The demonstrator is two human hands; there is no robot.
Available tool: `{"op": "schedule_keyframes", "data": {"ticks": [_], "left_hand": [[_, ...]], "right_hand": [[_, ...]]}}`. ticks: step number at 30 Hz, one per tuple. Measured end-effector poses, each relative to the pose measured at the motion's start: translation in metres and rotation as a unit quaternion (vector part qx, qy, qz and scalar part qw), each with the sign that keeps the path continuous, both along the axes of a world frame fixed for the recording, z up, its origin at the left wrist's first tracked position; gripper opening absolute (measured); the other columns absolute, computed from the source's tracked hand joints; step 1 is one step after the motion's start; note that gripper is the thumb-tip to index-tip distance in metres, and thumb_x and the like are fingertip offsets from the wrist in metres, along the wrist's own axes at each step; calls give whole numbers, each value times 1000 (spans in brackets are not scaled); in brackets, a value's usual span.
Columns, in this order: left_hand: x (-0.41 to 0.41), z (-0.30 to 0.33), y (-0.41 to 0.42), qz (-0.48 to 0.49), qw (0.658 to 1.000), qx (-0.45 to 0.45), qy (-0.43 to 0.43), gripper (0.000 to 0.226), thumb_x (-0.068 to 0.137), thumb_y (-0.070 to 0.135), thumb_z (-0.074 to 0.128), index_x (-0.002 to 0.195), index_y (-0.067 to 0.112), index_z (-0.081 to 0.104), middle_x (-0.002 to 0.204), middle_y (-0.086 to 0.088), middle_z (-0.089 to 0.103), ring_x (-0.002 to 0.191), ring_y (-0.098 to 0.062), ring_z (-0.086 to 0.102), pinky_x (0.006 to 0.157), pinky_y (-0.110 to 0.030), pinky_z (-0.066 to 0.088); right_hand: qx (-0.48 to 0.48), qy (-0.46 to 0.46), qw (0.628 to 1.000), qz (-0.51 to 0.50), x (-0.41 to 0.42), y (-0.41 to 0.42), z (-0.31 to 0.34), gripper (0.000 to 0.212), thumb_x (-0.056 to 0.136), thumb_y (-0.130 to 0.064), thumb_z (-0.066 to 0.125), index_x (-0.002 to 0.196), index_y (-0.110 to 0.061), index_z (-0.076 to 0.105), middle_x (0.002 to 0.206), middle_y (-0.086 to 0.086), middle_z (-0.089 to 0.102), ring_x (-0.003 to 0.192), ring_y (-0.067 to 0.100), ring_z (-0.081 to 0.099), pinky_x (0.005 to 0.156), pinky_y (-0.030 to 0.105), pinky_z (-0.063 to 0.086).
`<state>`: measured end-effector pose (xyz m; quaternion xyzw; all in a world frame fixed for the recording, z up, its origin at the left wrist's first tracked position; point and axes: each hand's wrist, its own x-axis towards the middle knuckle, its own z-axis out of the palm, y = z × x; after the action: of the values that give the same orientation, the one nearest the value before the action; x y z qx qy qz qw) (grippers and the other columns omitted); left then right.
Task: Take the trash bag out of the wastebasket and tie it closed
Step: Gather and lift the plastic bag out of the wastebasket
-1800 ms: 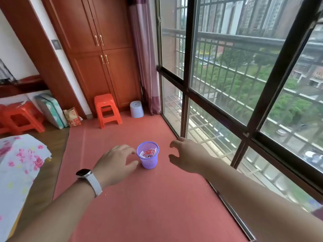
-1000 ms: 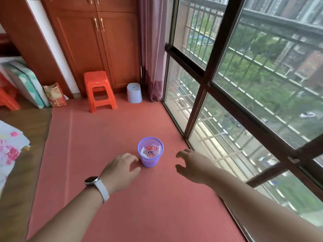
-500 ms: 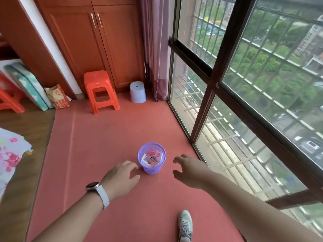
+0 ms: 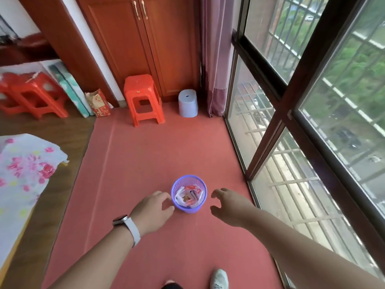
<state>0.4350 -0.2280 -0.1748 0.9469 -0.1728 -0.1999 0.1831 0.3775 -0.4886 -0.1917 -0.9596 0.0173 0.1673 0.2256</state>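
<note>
1. Red floor mat (image 4: 145,163) beside a barred window (image 4: 312,101); orange stool (image 4: 143,101) and wooden cabinet (image 4: 141,49) well beyond both hands.
2. Purple wastebasket (image 4: 189,193) upright on the mat, between left hand (image 4: 152,211) and right hand (image 4: 231,207). Clear trash bag (image 4: 183,200) inside, holding wrappers; bag edge hard to make out.
3. Left grip: fingers spread and curled, near or just touching the rim, cannot tell which. Right grip: spread, empty, apart from the basket.
4. Step in hand, judged: reach toward basket; bag not yet lifted.
5. Next move calls for pinching bag edge at both sides of rim, then lifting straight up.
</note>
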Motion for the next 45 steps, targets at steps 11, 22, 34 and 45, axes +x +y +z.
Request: {"op": "schedule_keyframes", "data": {"ticks": [11, 22, 34, 45], "left_hand": [[72, -48, -2, 47, 998, -2, 51, 29, 87, 41, 57, 112, 26, 60, 117, 5, 61, 102, -17, 58, 86, -31, 45], [174, -127, -1, 88, 980, -33, 178, 10, 86, 33, 60, 95, 29, 59, 106, 2, 62, 98, -19, 60, 83, -29, 46], [243, -258, -34, 181, 951, -3, 249, 7, 83, 30, 58, 86, 24, 60, 92, 5, 68, 87, -21, 64, 73, -30, 48], [280, -459, -66, 206, 940, 29, 270, 16, 83, 30, 58, 96, 21, 62, 105, 0, 60, 88, -23, 61, 73, -28, 44]], "right_hand": [[-8, 37, 999, 4, 65, -13, -33, 44, 83, -42, 53, 124, -27, 50, 116, 0, 55, 91, 25, 59, 69, 31, 42], [7, 110, 993, -47, 168, -2, -75, 39, 82, -41, 53, 120, -28, 53, 114, 0, 57, 100, 24, 58, 81, 33, 47], [58, 216, 974, -34, 240, -8, -219, 41, 76, -40, 49, 115, -28, 54, 114, 1, 57, 93, 22, 59, 69, 27, 40], [65, 295, 951, -62, 280, -20, -431, 44, 82, -30, 51, 124, -18, 49, 120, 10, 51, 98, 31, 58, 81, 35, 48]]}}
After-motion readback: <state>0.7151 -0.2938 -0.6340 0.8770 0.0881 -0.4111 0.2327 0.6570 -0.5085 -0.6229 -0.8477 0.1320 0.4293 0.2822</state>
